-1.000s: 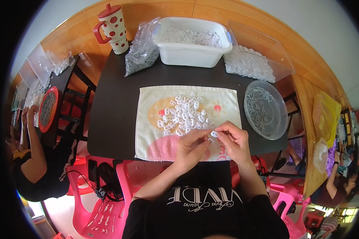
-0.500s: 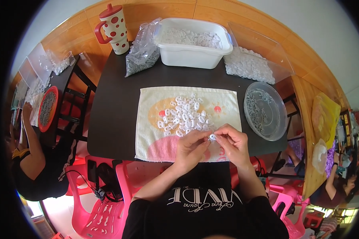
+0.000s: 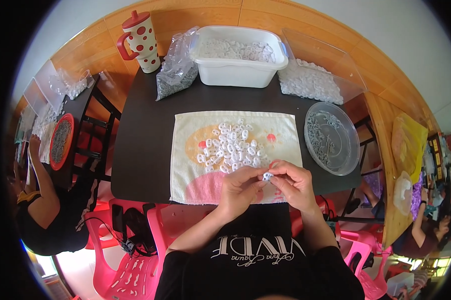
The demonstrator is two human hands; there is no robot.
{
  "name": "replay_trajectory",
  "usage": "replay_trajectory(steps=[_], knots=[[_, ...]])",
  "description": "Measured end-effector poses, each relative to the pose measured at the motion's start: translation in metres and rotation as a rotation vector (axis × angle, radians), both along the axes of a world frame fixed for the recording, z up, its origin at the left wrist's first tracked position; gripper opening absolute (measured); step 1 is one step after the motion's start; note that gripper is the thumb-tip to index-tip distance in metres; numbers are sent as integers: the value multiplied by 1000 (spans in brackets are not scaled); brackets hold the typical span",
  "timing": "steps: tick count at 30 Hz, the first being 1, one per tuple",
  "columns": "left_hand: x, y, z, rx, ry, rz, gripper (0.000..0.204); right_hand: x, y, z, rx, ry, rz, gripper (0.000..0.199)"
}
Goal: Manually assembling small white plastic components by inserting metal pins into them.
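Note:
Close together over the near right part of a patterned towel [image 3: 185,130], my two hands meet at a small white plastic piece with holes [image 3: 267,176]. The fingertips of my left hand [image 3: 239,190] pinch it from one side. Thumb and fingers of my right hand [image 3: 296,189] close on it from the other. Something dark shows in its holes, too small to make out. Just beyond my hands lies a loose heap of similar white pieces [image 3: 230,146] on the towel.
A round clear tray [image 3: 353,145] of grey parts stands right of the towel. Along the back are a spotted tumbler [image 3: 144,42], a bag of grey parts [image 3: 173,85], a white tub [image 3: 235,75] and a bag of white pieces [image 3: 310,85]. Another person [image 3: 40,210] sits at left.
Both hands have shifted slightly nearer to me, and the white piece is turned differently between my fingertips. The view has tilted a little. The heap looks the same.

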State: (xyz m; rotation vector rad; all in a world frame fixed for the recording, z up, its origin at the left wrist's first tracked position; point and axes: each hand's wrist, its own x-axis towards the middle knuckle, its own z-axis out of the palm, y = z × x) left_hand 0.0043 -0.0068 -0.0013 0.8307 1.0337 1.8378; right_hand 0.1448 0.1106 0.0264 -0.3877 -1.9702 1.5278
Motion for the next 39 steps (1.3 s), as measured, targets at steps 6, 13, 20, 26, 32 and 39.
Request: replay_trajectory(steps=[6,13,20,26,32,39], knots=[[1,0,5,-140,188,1,29,2,7,-3,223,23,25,20],[-1,8,3,-79,923,244,29,-1,12,-19,428,17,8,22],[2,12,1,-132,1070,250,27,3,8,-25,720,-60,-4,26],[-7,10,9,-93,1090,154,26,7,9,-24,812,-75,2,23],[-8,10,15,-34,1149,79,27,13,9,-25,760,-42,45,21],[-8,11,14,-8,1255,34,26,16,10,-24,855,-71,140,25]])
